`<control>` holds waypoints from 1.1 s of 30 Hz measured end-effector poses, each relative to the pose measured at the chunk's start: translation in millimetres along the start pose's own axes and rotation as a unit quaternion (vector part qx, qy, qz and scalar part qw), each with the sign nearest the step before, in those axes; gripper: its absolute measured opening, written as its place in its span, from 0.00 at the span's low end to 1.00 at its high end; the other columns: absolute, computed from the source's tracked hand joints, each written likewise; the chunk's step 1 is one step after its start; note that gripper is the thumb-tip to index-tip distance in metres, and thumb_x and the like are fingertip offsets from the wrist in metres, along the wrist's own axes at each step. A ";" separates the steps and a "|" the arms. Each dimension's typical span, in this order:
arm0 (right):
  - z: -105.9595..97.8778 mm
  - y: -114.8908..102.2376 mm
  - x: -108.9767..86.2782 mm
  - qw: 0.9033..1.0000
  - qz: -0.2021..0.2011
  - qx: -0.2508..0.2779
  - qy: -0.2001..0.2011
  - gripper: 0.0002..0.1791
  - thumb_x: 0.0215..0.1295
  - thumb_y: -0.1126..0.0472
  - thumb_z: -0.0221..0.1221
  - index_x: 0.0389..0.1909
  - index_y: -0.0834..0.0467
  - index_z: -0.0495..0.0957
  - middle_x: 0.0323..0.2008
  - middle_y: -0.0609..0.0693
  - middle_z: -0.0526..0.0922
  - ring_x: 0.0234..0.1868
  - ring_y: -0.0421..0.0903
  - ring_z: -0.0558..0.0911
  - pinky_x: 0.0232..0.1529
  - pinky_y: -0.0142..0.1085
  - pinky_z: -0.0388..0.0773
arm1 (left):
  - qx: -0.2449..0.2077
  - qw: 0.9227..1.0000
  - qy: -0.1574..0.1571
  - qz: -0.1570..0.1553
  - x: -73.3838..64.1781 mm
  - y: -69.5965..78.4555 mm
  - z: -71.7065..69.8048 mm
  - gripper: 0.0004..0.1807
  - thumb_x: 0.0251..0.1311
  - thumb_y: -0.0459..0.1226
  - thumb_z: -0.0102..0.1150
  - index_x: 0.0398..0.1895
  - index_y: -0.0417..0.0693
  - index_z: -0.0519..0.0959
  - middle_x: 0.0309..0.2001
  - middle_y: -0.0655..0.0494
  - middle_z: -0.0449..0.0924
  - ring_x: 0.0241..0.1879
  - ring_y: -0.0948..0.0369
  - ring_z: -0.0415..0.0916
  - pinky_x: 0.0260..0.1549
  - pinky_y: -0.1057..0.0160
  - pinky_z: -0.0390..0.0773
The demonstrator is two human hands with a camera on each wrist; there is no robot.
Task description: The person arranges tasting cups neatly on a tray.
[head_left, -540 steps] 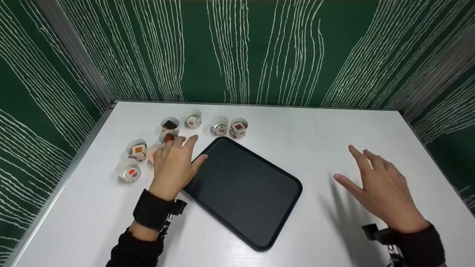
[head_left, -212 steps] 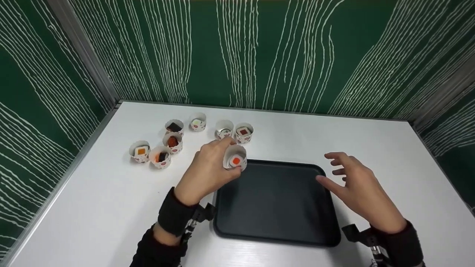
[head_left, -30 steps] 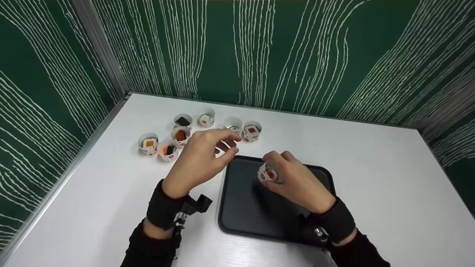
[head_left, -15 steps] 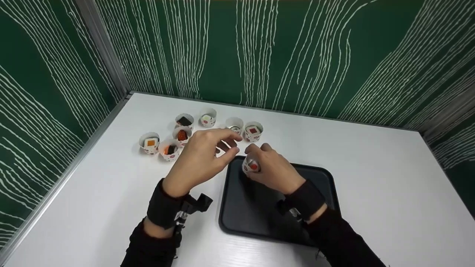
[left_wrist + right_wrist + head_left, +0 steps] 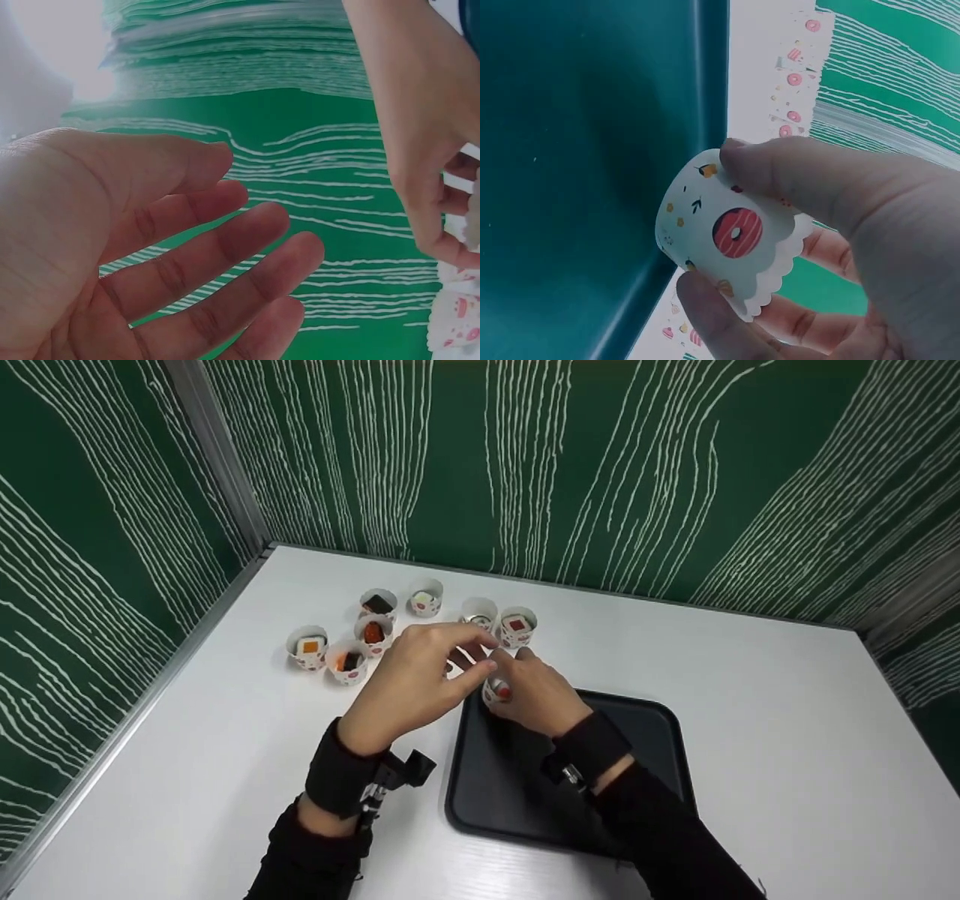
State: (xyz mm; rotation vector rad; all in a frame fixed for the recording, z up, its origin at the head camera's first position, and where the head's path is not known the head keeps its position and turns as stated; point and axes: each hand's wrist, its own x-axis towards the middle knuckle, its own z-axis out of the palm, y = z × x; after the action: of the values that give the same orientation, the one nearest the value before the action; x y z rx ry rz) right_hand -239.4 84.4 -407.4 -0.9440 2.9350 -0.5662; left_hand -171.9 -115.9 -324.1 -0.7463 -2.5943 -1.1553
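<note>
As we pinch a round, donut-printed white paper cup (image 5: 736, 238) in our right hand (image 5: 544, 694) at the eleven-o'clock corner of a dark rectangular tray (image 5: 499, 806), our left hand (image 5: 421, 675) hangs at nine o'clock beside the cup, thumb and fingertips apart.

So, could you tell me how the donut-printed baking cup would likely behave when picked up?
The donut-printed baking cup has a thin scalloped rim, so it is probably light and may dent where the right hand pinches. Its rounded wall could roll if tipped.
</note>
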 end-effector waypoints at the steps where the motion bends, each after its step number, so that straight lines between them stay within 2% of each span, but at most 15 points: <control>1: 1.5 0.1 1.3 1.000 -0.003 0.000 0.000 0.38 0.57 0.62 0.77 0.69 0.62 0.75 0.42 0.65 0.83 0.37 0.57 0.82 0.39 0.55 0.83 | 0.000 1.000 0.000 -0.001 -0.2 -0.3 -0.1 0.10 0.72 0.36 0.67 0.52 0.46 0.88 0.47 0.52 0.92 0.43 0.58 0.91 0.45 0.59 0.88; 5: 6.7 0.2 5.5 1.000 -0.012 0.004 0.000 0.33 0.55 0.64 0.76 0.63 0.64 0.78 0.37 0.62 0.85 0.40 0.58 0.81 0.41 0.55 0.83 | 0.003 1.000 0.000 -0.002 -0.8 -1.0 -0.4 0.10 0.71 0.36 0.67 0.51 0.46 0.88 0.46 0.53 0.92 0.42 0.59 0.91 0.45 0.59 0.88; 8: 9.1 0.2 7.6 1.000 -0.004 0.013 -0.006 0.32 0.56 0.64 0.75 0.63 0.63 0.78 0.36 0.59 0.85 0.42 0.58 0.80 0.43 0.55 0.83 | 0.006 1.000 0.000 -0.005 -1.2 -1.5 -0.1 0.10 0.71 0.36 0.67 0.51 0.46 0.88 0.46 0.54 0.92 0.42 0.60 0.91 0.44 0.59 0.88; 13: 9.8 -0.1 8.6 0.999 0.017 0.024 -0.015 0.33 0.57 0.65 0.73 0.65 0.61 0.76 0.38 0.57 0.85 0.44 0.56 0.78 0.43 0.51 0.81 | 0.004 1.000 -0.001 -0.006 -0.9 -2.2 0.8 0.10 0.71 0.36 0.68 0.52 0.46 0.88 0.46 0.53 0.92 0.42 0.59 0.91 0.44 0.59 0.88; 21: 10.6 0.8 7.7 0.999 0.014 0.033 -0.016 0.34 0.56 0.65 0.75 0.65 0.61 0.76 0.45 0.60 0.88 0.48 0.59 0.80 0.46 0.54 0.82 | 0.004 1.000 -0.006 -0.014 0.0 -1.7 1.5 0.10 0.71 0.37 0.68 0.51 0.47 0.88 0.46 0.54 0.92 0.43 0.59 0.90 0.45 0.59 0.88; 33: 10.8 1.7 6.4 0.999 0.020 0.042 -0.022 0.37 0.58 0.63 0.76 0.67 0.60 0.73 0.50 0.62 0.87 0.50 0.60 0.82 0.48 0.56 0.83 | 0.009 1.000 -0.009 -0.018 0.7 -1.2 2.2 0.10 0.71 0.38 0.68 0.52 0.48 0.88 0.48 0.54 0.92 0.44 0.59 0.90 0.46 0.57 0.88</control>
State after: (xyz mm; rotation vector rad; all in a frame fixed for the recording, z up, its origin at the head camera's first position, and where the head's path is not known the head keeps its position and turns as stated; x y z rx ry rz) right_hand -244.4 78.4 -417.4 -0.8763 2.8587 -0.6514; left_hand -173.0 -114.7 -326.1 -0.7136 -2.6393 -1.1394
